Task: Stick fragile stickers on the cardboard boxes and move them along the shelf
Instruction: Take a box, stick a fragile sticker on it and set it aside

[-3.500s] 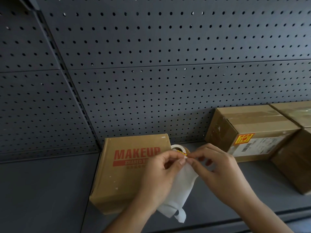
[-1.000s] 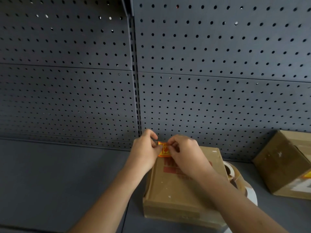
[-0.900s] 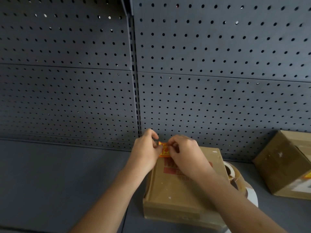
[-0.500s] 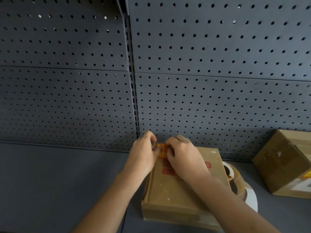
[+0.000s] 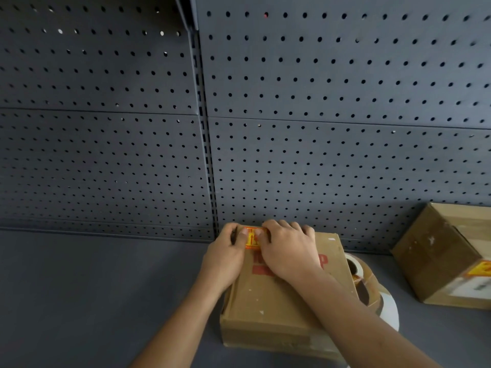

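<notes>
On dark grey shelf [image 5: 93,301] | pegboard back wall [image 5: 345,155] | cardboard box [image 5: 271,309] centre

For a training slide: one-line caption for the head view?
Left hand and right hand hold an orange fragile sticker down on the cardboard box on the grey shelf.

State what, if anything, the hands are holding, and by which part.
The fragile sticker: the left hand holds its left end, the right hand its right end, at the far edge of the cardboard box top.
</notes>
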A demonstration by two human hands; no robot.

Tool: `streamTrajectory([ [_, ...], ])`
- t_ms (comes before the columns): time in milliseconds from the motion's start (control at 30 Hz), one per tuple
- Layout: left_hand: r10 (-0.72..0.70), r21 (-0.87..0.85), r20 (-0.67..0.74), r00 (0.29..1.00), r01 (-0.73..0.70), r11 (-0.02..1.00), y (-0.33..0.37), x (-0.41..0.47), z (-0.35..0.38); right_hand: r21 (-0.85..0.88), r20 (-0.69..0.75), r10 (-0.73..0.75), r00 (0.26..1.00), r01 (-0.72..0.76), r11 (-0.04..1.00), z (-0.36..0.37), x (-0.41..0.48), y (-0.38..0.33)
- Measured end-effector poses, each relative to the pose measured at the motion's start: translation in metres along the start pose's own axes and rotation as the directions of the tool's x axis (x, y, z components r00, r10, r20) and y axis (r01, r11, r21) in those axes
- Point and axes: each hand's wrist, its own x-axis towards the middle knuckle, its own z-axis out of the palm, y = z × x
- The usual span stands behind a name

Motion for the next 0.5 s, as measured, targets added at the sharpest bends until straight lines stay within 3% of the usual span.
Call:
streamTrajectory([
  [200, 0.036, 0.031, 0.015, 0.999, -0.037, 0.999, 0.002, -0.002, 0.001, 0.103, -0.002, 0.021, 1.000, -0.021, 0.994, -0.004, 0.000, 0.006],
  [333, -0.001, -0.034, 0.017, 1.000, 0.001, 0.999, 0.005, -0.005, -0.002, 0.283, -0.027, 0.011, 1.000, -0.003, 0.959, -0.021, -0.004, 0.011],
  [500, -0.084, -0.140, 0.007, 0.996, 0.084, 0.987, 0.001, -0.018, -0.015, 0.453, -0.048, 0.166, 0.985, -0.126, 0.883, -0.056, -0.038, 0.064],
])
